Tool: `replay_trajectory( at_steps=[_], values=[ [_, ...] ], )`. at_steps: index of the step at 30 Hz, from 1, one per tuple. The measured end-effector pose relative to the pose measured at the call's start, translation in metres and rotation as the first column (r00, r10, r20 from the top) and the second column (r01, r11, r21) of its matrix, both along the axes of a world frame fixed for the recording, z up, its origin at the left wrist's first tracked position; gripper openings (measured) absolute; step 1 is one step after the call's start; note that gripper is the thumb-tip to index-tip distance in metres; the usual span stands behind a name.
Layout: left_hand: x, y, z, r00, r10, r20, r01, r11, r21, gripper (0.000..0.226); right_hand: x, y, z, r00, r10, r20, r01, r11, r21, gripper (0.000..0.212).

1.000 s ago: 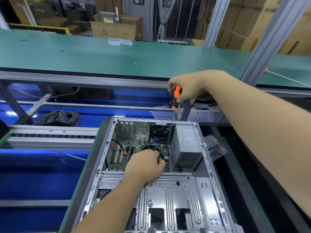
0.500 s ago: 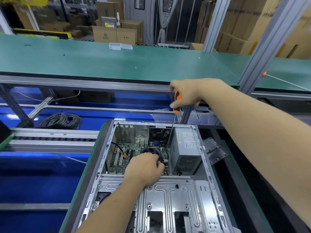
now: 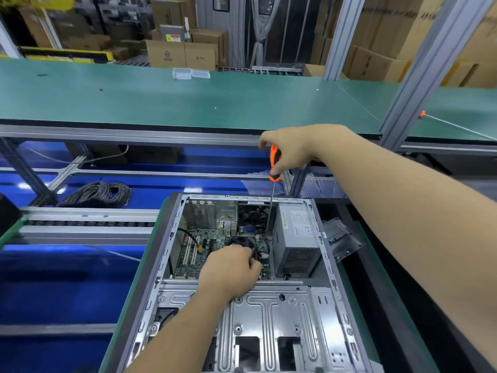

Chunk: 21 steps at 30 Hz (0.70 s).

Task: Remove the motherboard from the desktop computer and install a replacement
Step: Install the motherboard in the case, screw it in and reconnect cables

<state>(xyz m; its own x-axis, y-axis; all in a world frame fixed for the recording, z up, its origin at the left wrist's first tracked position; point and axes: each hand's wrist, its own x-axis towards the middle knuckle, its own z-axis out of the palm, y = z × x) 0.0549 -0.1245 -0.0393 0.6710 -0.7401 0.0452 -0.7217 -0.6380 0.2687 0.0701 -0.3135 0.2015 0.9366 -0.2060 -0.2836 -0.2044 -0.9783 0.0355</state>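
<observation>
Fingers of the right hand (image 3: 291, 150) are twisting the orange screwdriver (image 3: 274, 164), regripping since a moment ago, its tip staying down on the motherboard (image 3: 207, 244) inside the open case (image 3: 172, 238); the left hand (image 3: 231, 270) keeps clutching the cooler fan (image 3: 242, 242). A screw is likely loosening.

Only the person's two arms show. Both forearms are bare from the edge of view down to the wrists, with no sleeve or cuff over either. The left hand (image 3: 231, 270) wears no glove, ring or wristband, and its knuckles and the back of the hand are plain. The right hand (image 3: 289, 149) is equally bare, without a watch or strap at the wrist. The right forearm looks much broader, being nearer the camera. Neither arm carries any visible marking.
</observation>
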Motion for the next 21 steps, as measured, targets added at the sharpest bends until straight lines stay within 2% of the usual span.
replay_trajectory(
  at_steps=[2,3,5,7,9,10,12,14,17,18,20,21],
  values=[
    [-0.001,0.001,0.002,1.000,0.006,0.007,-0.006,1.000,0.002,0.030,-0.001,0.002,0.002,0.998,-0.041,0.049,0.046,0.993,-0.106,0.047],
    [-0.002,0.001,0.002,1.000,0.006,0.011,-0.006,1.000,0.005,0.030,0.001,0.001,0.002,0.998,-0.017,0.056,0.024,0.991,-0.133,0.044],
    [-0.002,0.002,0.001,1.000,0.004,0.018,-0.004,1.000,0.008,0.031,0.002,-0.002,0.002,0.999,0.032,0.024,-0.031,0.999,-0.040,0.017],
    [-0.003,0.001,0.002,1.000,0.010,0.026,-0.010,1.000,0.005,0.032,0.000,-0.002,0.004,1.000,0.013,-0.019,-0.013,1.000,0.017,0.029],
    [-0.003,0.001,0.003,0.999,0.011,0.034,-0.011,1.000,0.012,0.033,-0.001,-0.003,0.003,0.998,-0.026,0.049,0.029,0.998,-0.064,0.043],
    [-0.003,0.001,0.002,0.999,0.011,0.033,-0.012,1.000,0.014,0.033,0.001,-0.005,0.002,0.996,0.000,0.085,0.008,0.995,-0.101,0.041],
    [-0.003,0.002,0.002,1.000,0.009,0.029,-0.009,1.000,0.014,0.033,0.004,-0.009,-0.001,0.997,0.034,0.071,-0.032,0.999,-0.025,0.016],
    [-0.002,0.001,0.003,1.000,0.011,0.028,-0.012,1.000,0.014,0.033,0.002,-0.008,0.003,1.000,0.003,-0.007,-0.003,0.999,0.047,0.029],
    [-0.001,0.001,0.002,1.000,0.015,0.025,-0.016,1.000,0.023,0.033,0.003,-0.009,0.003,0.998,-0.054,0.009,0.055,0.997,-0.060,0.048],
    [-0.001,0.001,0.002,1.000,0.019,0.023,-0.019,1.000,0.024,0.032,0.005,-0.011,0.001,0.999,-0.011,0.032,0.014,0.996,-0.086,0.040],
    [-0.001,0.001,0.002,1.000,0.021,0.016,-0.021,1.000,0.023,0.031,0.004,-0.012,-0.002,0.997,0.063,0.043,-0.063,0.998,-0.019,0.018],
    [-0.001,0.001,0.002,1.000,0.021,0.016,-0.021,0.999,0.024,0.031,0.003,-0.011,-0.002,0.998,0.054,0.034,-0.055,0.998,0.030,0.024]
  ],
)
